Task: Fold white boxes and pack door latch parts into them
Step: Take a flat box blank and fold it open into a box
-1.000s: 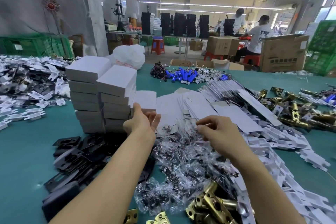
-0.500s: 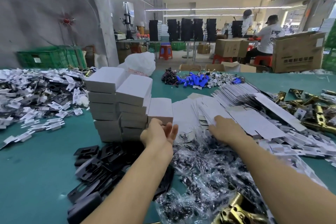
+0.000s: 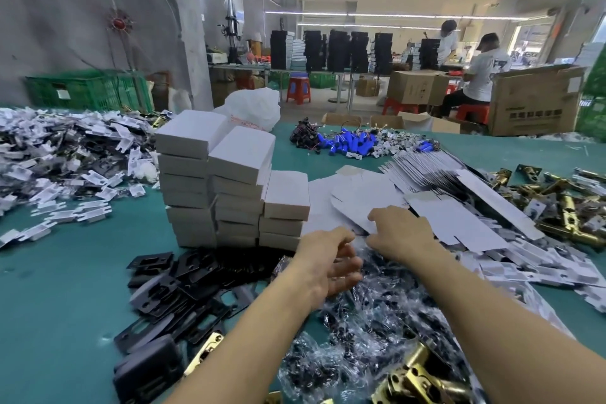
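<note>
— While we lean over the shiny brass latch bodies and the heap of clear plastic bags of small dark parts, where are our hands?
— Our left hand hovers spread and empty. Our right hand lies on a flat white card blank just right of the folded white boxes. Pinched? We cannot tell.
— Risk?
— Lifting may drag neighbouring blanks along, or we nudge a stack over.
— Counts?
— Three stacks, the shortest three boxes high; two workers beyond.

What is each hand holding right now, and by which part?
The right hand pinches a flat box blank by its near corner, it seems. The left hand holds nothing, open over the bagged parts.
</note>
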`<state>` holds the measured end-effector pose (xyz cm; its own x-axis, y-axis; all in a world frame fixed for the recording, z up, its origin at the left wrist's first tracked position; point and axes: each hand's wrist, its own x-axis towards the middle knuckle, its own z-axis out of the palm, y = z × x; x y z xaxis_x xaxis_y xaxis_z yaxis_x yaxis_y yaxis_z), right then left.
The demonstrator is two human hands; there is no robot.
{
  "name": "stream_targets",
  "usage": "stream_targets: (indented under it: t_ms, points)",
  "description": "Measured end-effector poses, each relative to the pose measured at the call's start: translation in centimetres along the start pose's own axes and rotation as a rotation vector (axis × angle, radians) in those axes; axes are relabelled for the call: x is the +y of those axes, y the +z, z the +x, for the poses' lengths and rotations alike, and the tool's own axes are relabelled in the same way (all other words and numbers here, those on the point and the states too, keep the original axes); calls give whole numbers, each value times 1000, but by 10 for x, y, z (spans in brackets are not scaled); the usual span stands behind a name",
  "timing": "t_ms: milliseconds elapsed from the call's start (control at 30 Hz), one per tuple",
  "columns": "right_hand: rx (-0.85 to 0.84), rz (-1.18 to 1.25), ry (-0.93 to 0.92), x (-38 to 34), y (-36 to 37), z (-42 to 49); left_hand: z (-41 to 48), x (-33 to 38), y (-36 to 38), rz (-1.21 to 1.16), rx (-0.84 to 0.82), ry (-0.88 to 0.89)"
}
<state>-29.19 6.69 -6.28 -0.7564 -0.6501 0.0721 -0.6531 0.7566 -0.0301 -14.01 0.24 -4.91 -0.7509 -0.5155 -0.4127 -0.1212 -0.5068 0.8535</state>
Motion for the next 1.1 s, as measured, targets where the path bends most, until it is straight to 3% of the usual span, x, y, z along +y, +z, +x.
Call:
stream_targets:
  t_ms: [233, 467, 700, 800, 900, 1033, 1100]
  points:
    - [-97, 165, 66, 6, 14, 3, 3, -3, -11, -47, 2, -19]
    - [133, 143, 56, 6, 5, -4, -3, 2, -15, -53, -40, 0]
    - [349, -81, -11, 8, -16, -33, -10, 4, -19, -79, -45, 36]
    - [537, 188, 17, 6, -27, -49, -15, 3, -20, -30, -58, 69]
    - [550, 548, -62, -1, -37, -71, -24, -1, -20, 109, -140, 125]
    - [226, 1086, -136, -7, -35, -112, -30, -4, -25, 194, -148, 335]
    - [53, 1244, -152, -8, -34, -123, -31, -3, -27, 195, -131, 434]
